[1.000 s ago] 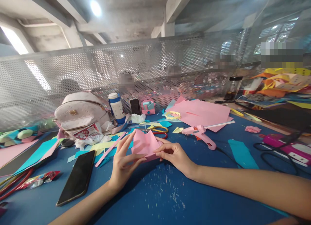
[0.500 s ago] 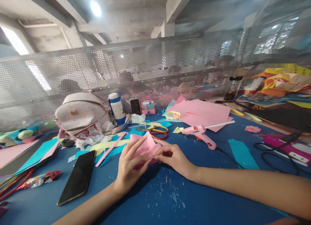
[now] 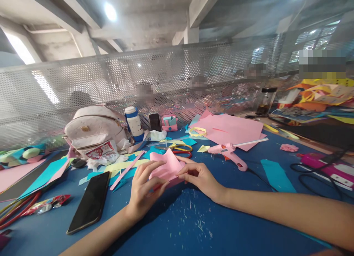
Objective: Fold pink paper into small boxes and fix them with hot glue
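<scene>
Across the whole lower view I see the blue table [image 3: 249, 226], a matte felt-like surface flecked with tiny pale paper slivers. Behind it runs a perforated metal screen [image 3: 83, 83], its round holes in tight rows. On the left stands a pale pink backpack [image 3: 92, 129] of pebbled leather-look material with a small gold emblem I cannot read. Flat pink paper sheets [image 3: 232, 128] lie in a loose stack at the far centre, smooth and square-cornered. A black smartphone [image 3: 90, 201], glossy and dark-screened, lies near my left forearm. A pink glue gun [image 3: 228, 154] of hard plastic lies on its side just in front of the sheets, a white glue stick projecting from its back. A white and blue bottle [image 3: 133, 123] stands upright beside the backpack; a red and white printed packet [image 3: 101, 150] rests against the bag, its writing too small to read.

At the centre, just above the table, sits the folded pink paper [image 3: 166, 167], creased into a pointed, pleated shape. My left hand [image 3: 143, 191] pinches its lower left edge with fingers curled narrow. My right hand [image 3: 200, 176] grips the right side, fingertips closed on the fold.
</scene>
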`<move>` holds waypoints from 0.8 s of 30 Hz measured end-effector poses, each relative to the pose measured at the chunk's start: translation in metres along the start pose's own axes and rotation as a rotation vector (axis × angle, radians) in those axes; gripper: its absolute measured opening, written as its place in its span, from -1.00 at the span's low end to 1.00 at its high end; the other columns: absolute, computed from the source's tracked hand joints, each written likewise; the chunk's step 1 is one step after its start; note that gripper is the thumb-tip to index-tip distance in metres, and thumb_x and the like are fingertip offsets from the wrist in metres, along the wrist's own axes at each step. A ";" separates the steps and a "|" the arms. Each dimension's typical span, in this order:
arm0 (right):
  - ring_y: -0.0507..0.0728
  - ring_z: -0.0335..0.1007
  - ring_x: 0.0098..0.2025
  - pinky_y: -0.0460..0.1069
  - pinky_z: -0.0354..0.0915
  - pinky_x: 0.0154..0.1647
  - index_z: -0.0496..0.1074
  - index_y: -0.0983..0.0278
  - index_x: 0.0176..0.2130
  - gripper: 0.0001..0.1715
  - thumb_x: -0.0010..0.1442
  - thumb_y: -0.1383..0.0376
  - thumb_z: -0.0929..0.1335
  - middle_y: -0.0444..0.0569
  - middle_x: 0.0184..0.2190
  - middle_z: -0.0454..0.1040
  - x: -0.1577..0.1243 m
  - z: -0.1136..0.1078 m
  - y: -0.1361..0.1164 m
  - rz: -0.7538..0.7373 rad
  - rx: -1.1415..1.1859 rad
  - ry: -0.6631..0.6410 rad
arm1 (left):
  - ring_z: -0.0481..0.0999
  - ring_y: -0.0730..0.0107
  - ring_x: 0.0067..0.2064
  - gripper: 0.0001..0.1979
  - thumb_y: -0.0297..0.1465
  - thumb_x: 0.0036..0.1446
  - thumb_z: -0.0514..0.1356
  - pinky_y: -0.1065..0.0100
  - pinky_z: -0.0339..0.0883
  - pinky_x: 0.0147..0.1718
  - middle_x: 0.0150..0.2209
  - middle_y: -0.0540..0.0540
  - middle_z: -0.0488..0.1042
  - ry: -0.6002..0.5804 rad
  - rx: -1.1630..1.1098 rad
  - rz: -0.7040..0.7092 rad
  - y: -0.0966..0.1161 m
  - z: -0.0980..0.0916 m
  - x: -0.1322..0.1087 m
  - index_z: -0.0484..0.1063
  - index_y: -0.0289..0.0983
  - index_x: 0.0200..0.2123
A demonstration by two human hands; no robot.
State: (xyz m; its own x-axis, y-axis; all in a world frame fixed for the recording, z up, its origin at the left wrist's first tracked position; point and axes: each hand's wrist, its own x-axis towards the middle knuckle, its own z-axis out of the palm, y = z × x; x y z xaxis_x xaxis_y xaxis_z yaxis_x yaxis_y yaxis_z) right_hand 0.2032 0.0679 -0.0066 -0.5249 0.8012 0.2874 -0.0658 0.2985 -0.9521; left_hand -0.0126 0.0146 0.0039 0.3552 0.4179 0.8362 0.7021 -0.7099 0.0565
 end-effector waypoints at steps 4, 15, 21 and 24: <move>0.29 0.20 0.24 0.06 0.27 0.01 0.58 0.20 -0.38 -0.87 0.13 0.21 0.44 -0.02 0.17 0.36 0.000 0.000 -0.001 -0.041 -0.008 -0.014 | 0.42 0.14 -0.02 -0.89 -0.53 0.09 0.29 0.12 0.32 -0.09 -0.01 -0.18 0.48 -0.001 0.027 0.042 0.001 -0.002 0.001 0.44 -0.23 -0.41; 0.29 0.12 0.29 0.14 0.07 0.23 0.56 0.20 -0.42 -0.83 0.08 0.15 0.47 -0.02 0.16 0.37 0.003 -0.003 -0.002 -0.009 0.037 -0.006 | 0.42 0.15 -0.06 -0.91 -0.50 0.14 0.26 0.12 0.31 -0.14 -0.02 -0.14 0.51 -0.037 0.034 0.000 -0.004 -0.007 0.000 0.46 -0.20 -0.38; 0.29 0.30 0.16 0.10 0.23 0.07 0.56 0.21 -0.40 -0.78 0.07 0.11 0.48 -0.04 0.21 0.31 0.004 -0.004 -0.001 0.031 0.064 0.013 | 0.43 0.14 -0.05 -0.92 -0.44 0.10 0.32 0.11 0.30 -0.13 0.00 -0.15 0.48 -0.011 0.032 -0.043 -0.009 -0.005 -0.004 0.47 -0.19 -0.34; 0.29 0.26 0.19 0.11 0.21 0.11 0.56 0.21 -0.39 -0.77 0.06 0.09 0.48 -0.04 0.21 0.31 0.004 -0.005 0.001 0.030 0.069 0.022 | 0.45 0.17 -0.06 -0.95 -0.44 0.13 0.30 0.14 0.31 -0.14 -0.01 -0.14 0.48 -0.008 0.039 -0.063 -0.010 -0.004 -0.004 0.47 -0.20 -0.36</move>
State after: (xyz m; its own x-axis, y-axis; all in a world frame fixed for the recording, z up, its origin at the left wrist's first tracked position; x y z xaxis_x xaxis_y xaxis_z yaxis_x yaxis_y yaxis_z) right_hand 0.2049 0.0740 -0.0057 -0.5086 0.8208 0.2600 -0.1087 0.2383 -0.9651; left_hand -0.0240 0.0178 0.0018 0.3140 0.4658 0.8273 0.7466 -0.6595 0.0880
